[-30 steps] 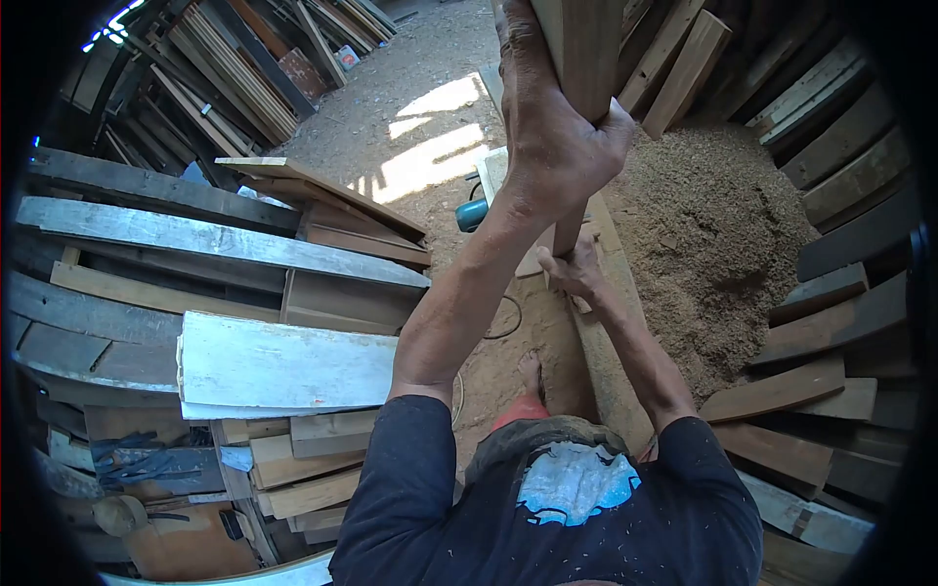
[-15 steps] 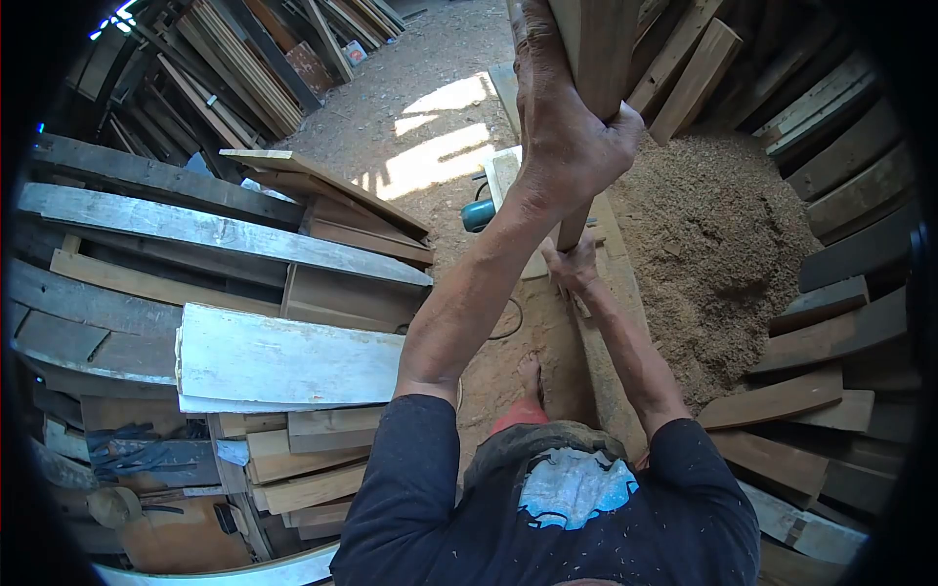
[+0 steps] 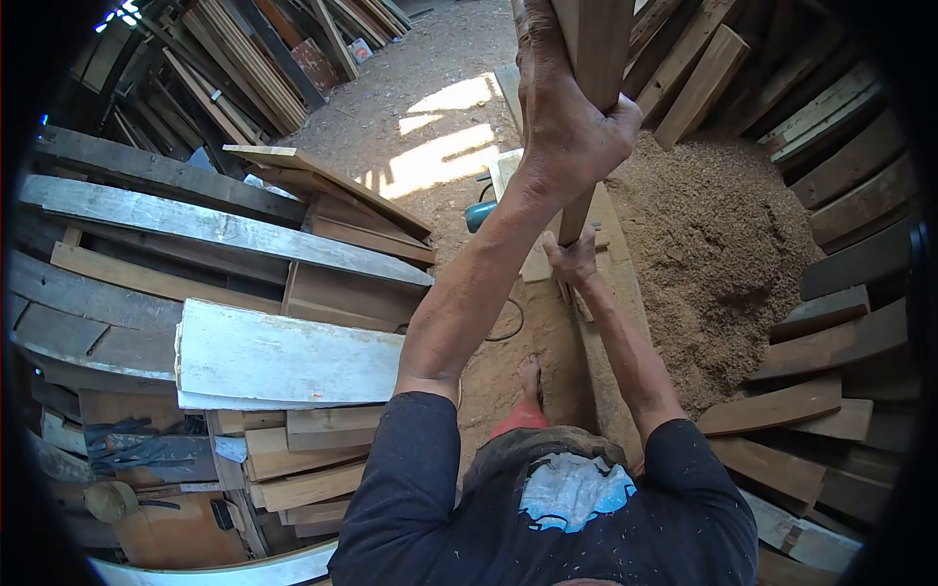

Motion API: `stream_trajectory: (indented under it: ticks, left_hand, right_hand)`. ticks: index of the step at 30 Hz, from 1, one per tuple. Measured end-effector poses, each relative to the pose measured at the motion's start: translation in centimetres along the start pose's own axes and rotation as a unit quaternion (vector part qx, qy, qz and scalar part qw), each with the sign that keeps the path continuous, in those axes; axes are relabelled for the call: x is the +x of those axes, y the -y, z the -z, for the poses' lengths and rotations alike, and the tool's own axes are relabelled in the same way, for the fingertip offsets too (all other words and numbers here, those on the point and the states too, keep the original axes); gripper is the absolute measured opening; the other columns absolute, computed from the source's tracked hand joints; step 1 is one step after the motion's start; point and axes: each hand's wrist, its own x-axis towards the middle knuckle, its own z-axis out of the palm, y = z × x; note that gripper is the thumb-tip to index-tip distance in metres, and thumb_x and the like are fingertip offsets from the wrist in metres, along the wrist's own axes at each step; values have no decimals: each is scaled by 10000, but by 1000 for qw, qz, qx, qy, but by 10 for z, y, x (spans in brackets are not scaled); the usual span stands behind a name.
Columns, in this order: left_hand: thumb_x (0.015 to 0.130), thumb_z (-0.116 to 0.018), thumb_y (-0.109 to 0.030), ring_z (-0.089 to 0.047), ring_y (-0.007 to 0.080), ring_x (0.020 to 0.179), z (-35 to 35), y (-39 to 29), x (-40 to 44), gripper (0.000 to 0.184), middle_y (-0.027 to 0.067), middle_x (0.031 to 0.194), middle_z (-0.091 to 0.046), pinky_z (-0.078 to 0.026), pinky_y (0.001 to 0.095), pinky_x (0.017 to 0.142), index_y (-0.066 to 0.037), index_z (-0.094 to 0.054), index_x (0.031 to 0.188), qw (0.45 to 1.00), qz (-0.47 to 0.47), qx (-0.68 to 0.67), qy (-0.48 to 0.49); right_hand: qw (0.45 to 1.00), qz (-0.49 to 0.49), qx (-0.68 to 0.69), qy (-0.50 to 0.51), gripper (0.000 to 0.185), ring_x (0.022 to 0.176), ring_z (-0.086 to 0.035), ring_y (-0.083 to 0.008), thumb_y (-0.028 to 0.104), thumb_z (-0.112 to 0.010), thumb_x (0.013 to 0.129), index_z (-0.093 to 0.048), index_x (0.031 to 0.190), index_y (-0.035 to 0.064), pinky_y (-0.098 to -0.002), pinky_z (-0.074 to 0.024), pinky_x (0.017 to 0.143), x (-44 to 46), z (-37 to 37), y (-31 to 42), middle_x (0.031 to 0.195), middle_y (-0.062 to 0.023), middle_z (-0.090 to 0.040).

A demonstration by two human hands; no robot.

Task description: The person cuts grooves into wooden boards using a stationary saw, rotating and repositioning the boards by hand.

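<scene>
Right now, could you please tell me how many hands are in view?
2: the left hand grips the wooden piece near the picture's top edge, and the right hand holds it farther down. Some fingers are hidden, but no other hand shows.

Left hand [image 3: 576, 142] grips wooden beam [image 3: 596, 59]; right hand [image 3: 575, 258] at lower end; sawdust heap [image 3: 718, 264] nearby
</scene>
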Motion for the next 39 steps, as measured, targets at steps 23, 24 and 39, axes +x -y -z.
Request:
stream_trajectory:
  ticks: [23,24,39]
  left_hand:
    - [732,-621,104,-625,218,970,2,16,14,1149,183,1372,-492,-572,303,760,-142,12,1659,996,-10,-85,4]
    - [734,-621,105,-625,215,969,4,11,14,1147,186,1378,-487,-572,300,758,-138,12,1659,995,32,-95,19]
    - [739,-595,106,-621,181,853,2,14,25,1113,178,1340,-517,-561,281,676,-119,-8,1657,991,44,-126,21]
  right_hand:
    - [997,67,20,-44,151,666,-630,-322,51,-651,760,-585,888,4,-426,-518,631,22,-15,-12,784,-166,-592]
    - [996,70,18,-45,150,667,-629,-319,51,-650,761,-585,887,5,-424,-518,632,23,-15,-11,785,-166,-590]
    - [996,84,0,-41,177,703,-628,-354,45,-668,733,-589,888,12,-445,-522,656,36,-15,-10,816,-168,-584]
